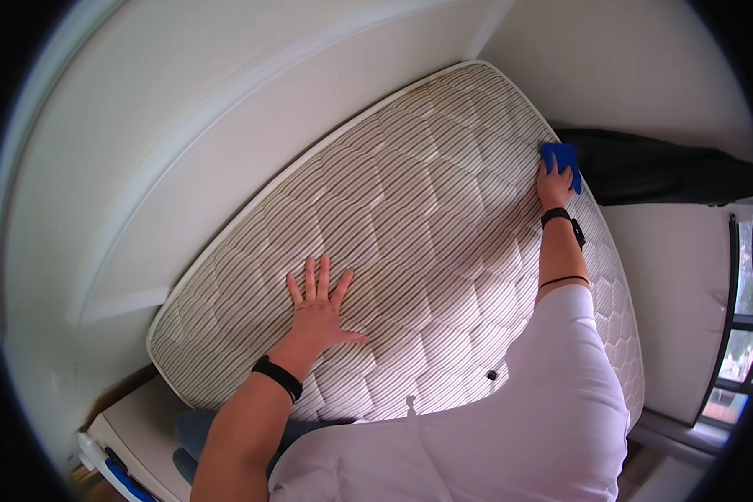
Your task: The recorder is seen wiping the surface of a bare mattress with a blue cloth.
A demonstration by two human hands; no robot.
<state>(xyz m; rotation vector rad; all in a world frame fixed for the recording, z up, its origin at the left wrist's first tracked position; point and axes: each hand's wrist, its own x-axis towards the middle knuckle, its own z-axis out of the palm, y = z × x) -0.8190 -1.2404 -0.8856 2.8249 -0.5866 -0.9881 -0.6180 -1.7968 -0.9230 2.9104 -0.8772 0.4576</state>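
Observation:
A striped, quilted mattress point(401, 251) with pale piping lies below me. My left hand point(318, 314) rests palm down on it with the fingers spread, holding nothing. Near the mattress's edge at the upper right, my right hand point(555, 182) presses on a blue cloth point(561, 157), fingers over it; the cloth's underside is hidden. Each wrist wears a black band. A small dark object point(492, 375) sits on the mattress close to my shirt; I cannot tell what it is.
Pale walls point(257, 106) border the mattress's far side and corner. Dark fabric point(652, 166) hangs at the right, above a black-framed window point(737, 357). At the lower left stands a pale board or cabinet point(144, 433), with a white and blue object point(122, 474) by it.

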